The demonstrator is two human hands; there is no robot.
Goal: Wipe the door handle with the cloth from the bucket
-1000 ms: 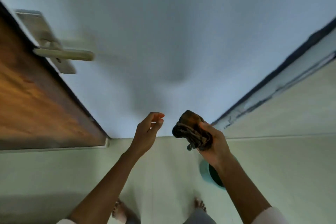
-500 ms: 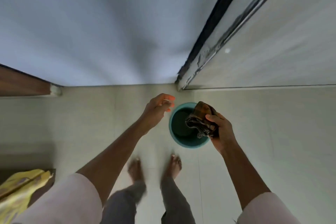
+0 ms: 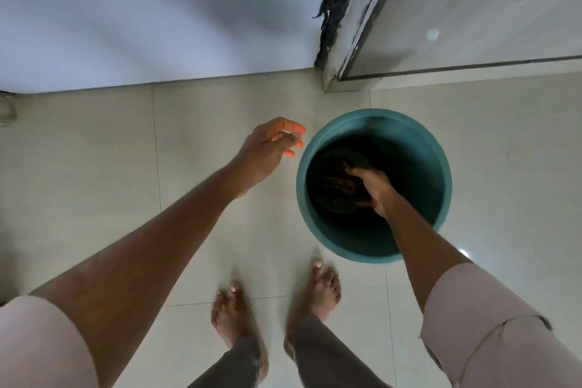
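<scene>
Down inside the round teal plastic bucket (image 3: 318, 224), the right hand (image 3: 373, 187) grips the dark crumpled cloth (image 3: 338, 181); wiping looks undone.

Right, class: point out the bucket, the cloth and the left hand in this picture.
bucket (image 3: 338, 123): head view, far rim.
cloth (image 3: 338, 181): head view, bunched folds inside the bucket.
left hand (image 3: 267, 148): head view, back of the hand.

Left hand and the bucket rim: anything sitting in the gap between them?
Nothing: in the head view only a narrow strip of bare floor tile shows between the left hand and the teal bucket rim.
</scene>
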